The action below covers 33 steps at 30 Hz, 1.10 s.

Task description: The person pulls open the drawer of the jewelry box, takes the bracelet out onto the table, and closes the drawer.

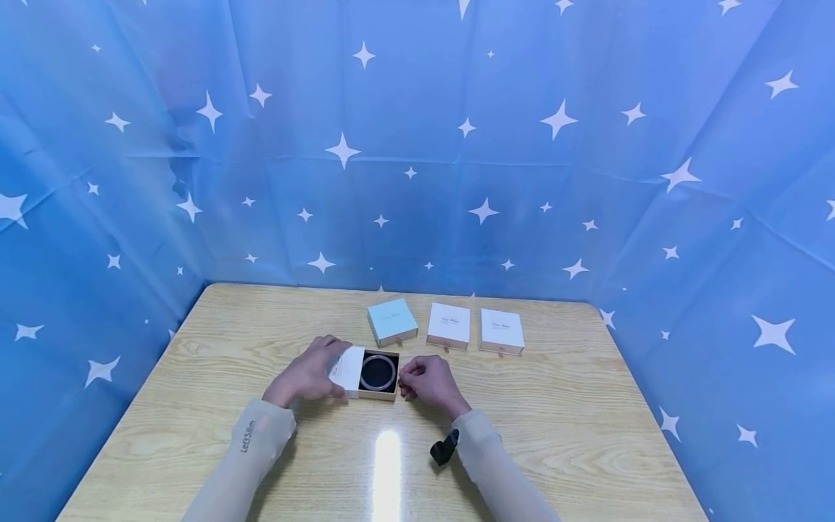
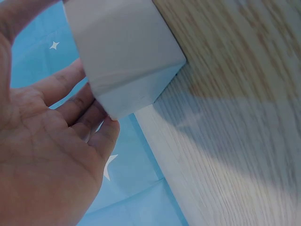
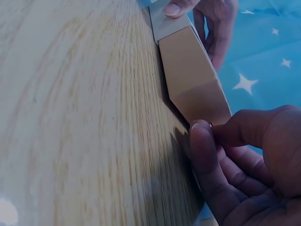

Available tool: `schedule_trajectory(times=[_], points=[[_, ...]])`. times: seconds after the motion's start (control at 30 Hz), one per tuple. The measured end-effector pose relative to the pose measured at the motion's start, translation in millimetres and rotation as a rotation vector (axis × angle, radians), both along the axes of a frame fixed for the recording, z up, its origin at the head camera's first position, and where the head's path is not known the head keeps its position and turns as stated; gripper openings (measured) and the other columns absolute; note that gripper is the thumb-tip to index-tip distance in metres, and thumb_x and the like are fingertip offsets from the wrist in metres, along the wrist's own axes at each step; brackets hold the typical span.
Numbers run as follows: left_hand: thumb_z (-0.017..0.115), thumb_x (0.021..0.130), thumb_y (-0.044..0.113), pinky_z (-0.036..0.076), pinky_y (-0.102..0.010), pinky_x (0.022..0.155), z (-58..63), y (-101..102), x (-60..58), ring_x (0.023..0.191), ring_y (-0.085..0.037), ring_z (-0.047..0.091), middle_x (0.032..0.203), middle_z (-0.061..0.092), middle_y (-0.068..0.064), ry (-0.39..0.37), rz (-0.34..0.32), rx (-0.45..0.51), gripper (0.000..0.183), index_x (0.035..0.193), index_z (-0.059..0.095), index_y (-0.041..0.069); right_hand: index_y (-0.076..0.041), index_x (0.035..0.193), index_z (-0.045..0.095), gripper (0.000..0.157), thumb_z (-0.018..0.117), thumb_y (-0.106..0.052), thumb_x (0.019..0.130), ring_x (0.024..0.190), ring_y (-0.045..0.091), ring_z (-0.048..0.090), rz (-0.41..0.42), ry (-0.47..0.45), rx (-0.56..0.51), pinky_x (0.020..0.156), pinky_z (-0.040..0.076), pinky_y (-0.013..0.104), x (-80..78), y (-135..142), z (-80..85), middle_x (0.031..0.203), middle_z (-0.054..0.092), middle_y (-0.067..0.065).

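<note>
A small drawer-style gift box stands part open in front of me. Its white sleeve [image 1: 346, 370] is held by my left hand [image 1: 315, 371], thumb on the near side and fingers on the far side. The tan drawer [image 3: 190, 75] sticks out to the right, and a pale round bangle [image 1: 393, 372] lies on its black lining. My right hand [image 1: 428, 382] is at the drawer's outer end; thumb and forefinger [image 3: 203, 146] pinch something tiny there, mostly hidden by the fingertips. In the left wrist view, the left fingers [image 2: 101, 136] press against the sleeve [image 2: 127, 42].
Behind the box stand a light blue box [image 1: 393, 319] and two white boxes, one in the middle [image 1: 449, 322] and one on the right [image 1: 501, 328]. All rest on a wooden table [image 1: 574, 435]. A blue star-patterned curtain [image 1: 417, 181] surrounds the table's back and sides.
</note>
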<state>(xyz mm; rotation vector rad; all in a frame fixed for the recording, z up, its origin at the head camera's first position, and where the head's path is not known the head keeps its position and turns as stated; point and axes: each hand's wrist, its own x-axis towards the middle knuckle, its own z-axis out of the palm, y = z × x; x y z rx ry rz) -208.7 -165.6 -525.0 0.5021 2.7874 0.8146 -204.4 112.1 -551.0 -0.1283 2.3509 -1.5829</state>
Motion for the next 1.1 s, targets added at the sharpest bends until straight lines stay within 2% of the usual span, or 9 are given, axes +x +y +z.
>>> schedule_trajectory(times=[0.37,0.5,0.63,0.77,0.87,1.0,1.1], points=[[0.097,0.064,0.026,0.047,-0.056,0.11,2.4,2,-1.2,0.136,-0.032,0.046,0.148,0.05,-0.01,-0.009,-0.008,0.01,0.1,0.152,0.049,0.011,-0.002,0.093,0.074,0.01,0.068,-0.009,0.096,0.066,0.018,0.073,0.004,0.008,0.029,0.063,0.062,0.029,-0.5,5,1.4,0.08,0.075,0.011],[0.097,0.064,0.025,0.047,-0.056,0.109,1.1,1,-0.5,0.135,-0.032,0.047,0.147,0.051,-0.011,-0.002,-0.007,0.003,0.1,0.151,0.05,0.01,-0.007,0.097,0.074,0.009,0.069,-0.014,0.097,0.068,0.017,0.072,0.012,0.043,0.062,0.064,0.061,0.029,-1.1,8,3.9,0.081,0.075,0.008],[0.096,0.064,0.024,0.048,-0.056,0.108,0.0,1,0.3,0.133,-0.032,0.048,0.146,0.051,-0.011,0.007,-0.001,0.0,0.099,0.151,0.05,0.01,-0.011,0.107,0.073,0.017,0.071,-0.024,0.096,0.076,0.016,0.07,0.039,0.138,0.127,0.067,0.059,0.029,-1.5,11,7.6,0.09,0.075,0.003],[0.097,0.063,0.023,0.049,-0.054,0.107,0.5,1,0.3,0.131,-0.03,0.049,0.145,0.052,-0.01,0.012,0.006,0.005,0.099,0.15,0.051,0.01,-0.011,0.124,0.069,0.036,0.073,-0.03,0.094,0.093,0.017,0.069,0.092,0.253,0.178,0.082,0.059,0.033,-1.0,11,13.7,0.111,0.072,0.003],[0.097,0.063,0.023,0.049,-0.053,0.107,0.4,1,-0.3,0.131,-0.03,0.049,0.144,0.053,-0.01,0.019,0.002,0.006,0.099,0.15,0.051,0.01,-0.01,0.134,0.065,0.048,0.075,-0.032,0.093,0.106,0.024,0.068,0.144,0.308,0.18,0.089,0.059,0.04,-0.2,10,18.3,0.126,0.068,0.007],[0.097,0.063,0.023,0.049,-0.053,0.107,-0.5,1,-1.1,0.131,-0.029,0.049,0.144,0.053,-0.01,0.025,-0.008,0.005,0.099,0.15,0.051,0.009,-0.011,0.138,0.063,0.054,0.076,-0.035,0.091,0.115,0.03,0.065,0.213,0.375,0.217,0.091,0.059,0.046,1.5,6,24.1,0.136,0.063,0.008],[0.097,0.064,0.024,0.048,-0.052,0.109,-0.8,1,-1.1,0.133,-0.029,0.048,0.144,0.053,-0.009,0.028,-0.012,0.003,0.098,0.149,0.051,0.009,-0.016,0.138,0.063,0.055,0.077,-0.037,0.09,0.122,0.031,0.062,0.255,0.431,0.314,0.096,0.057,0.048,2.4,0,28.2,0.139,0.061,0.006]])
